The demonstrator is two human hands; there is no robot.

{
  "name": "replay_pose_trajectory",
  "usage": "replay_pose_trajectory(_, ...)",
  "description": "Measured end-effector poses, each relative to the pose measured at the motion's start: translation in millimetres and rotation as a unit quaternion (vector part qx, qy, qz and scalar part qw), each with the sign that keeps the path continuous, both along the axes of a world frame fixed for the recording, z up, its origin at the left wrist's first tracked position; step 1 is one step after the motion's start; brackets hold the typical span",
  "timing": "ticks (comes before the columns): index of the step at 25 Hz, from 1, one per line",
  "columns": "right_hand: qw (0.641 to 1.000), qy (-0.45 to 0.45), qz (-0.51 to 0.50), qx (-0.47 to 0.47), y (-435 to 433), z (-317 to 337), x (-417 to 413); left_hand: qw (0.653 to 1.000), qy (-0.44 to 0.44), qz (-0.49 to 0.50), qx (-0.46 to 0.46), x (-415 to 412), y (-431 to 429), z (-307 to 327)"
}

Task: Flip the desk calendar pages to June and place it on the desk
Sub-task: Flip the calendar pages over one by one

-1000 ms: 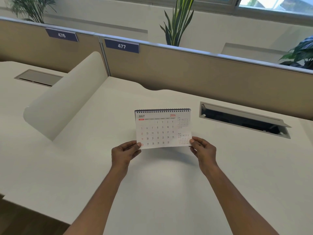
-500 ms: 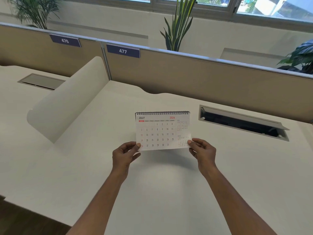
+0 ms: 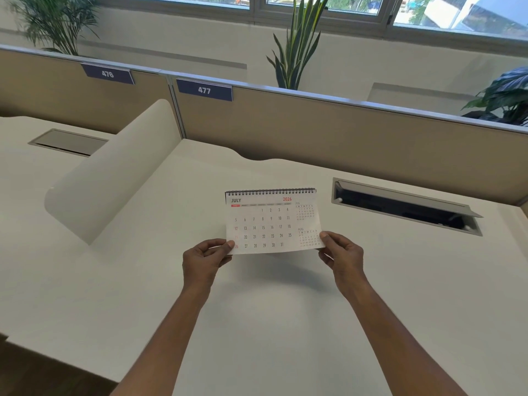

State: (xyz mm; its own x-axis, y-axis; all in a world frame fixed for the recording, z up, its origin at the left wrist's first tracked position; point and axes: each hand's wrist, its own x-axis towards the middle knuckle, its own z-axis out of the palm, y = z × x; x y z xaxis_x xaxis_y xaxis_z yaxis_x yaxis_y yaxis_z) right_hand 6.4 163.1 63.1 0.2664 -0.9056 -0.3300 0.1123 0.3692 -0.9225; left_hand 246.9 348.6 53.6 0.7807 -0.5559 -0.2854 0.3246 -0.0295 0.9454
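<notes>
Head view: both hands hold a desk calendar (image 3: 271,221) above the desk (image 3: 285,324).
Left hand (image 3: 206,258) and right hand (image 3: 341,252) still pinch its lower corners; July still shows (June not reached).

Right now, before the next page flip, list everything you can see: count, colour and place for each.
desk calendar: one, white, spiral top, shows JULY 2026, held above the desk.
desk: one, off-white, under the hands.
cable hatch: one, grey, open, right of the calendar.
closed hatch: one, grey, on the far left desk.
curved divider: one, off-white, left of the calendar.
partition: tan, along the back.
number plates: two, dark blue, 476 and 477, on the partition.
plants: three, green, behind the partition.
left hand: grip on the calendar's lower left corner.
right hand: grip on its lower right corner.
</notes>
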Motion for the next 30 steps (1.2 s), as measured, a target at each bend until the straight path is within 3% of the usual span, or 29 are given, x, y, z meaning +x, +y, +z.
replay_pose_trajectory(12,1.0,-0.023,0.006,-0.007,2,26,4,0.997,0.007,-0.007,-0.076,7,-2,24)
replay_pose_trajectory(23,0.997,-0.055,-0.021,-0.051,-18,65,25,0.98,-0.154,-0.06,-0.107,28,-29,73)
replay_pose_trajectory(30,0.994,-0.037,-0.025,-0.098,-35,83,43,0.981,-0.175,-0.021,-0.082,46,-58,89)
